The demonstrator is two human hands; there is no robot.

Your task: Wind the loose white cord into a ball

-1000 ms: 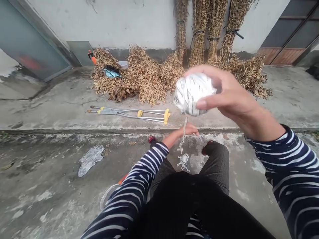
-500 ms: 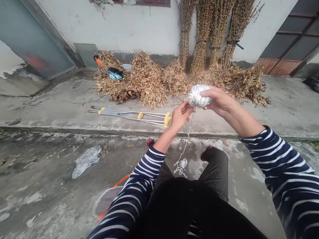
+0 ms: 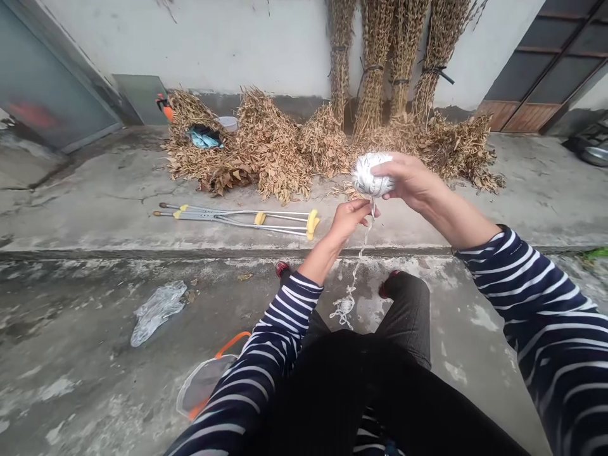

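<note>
Both your arms [image 3: 280,329] extend forward, angled inward; your right grip [image 3: 415,180] is curled, your left grip [image 3: 348,221] pinched, just lower.

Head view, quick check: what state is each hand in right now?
Left hand: closed, fingertips appearing to pinch the white cord just below the ball.
Right hand: closed on the white ball of cord.

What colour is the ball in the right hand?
The ball is white with dark streaks; head view.
</note>
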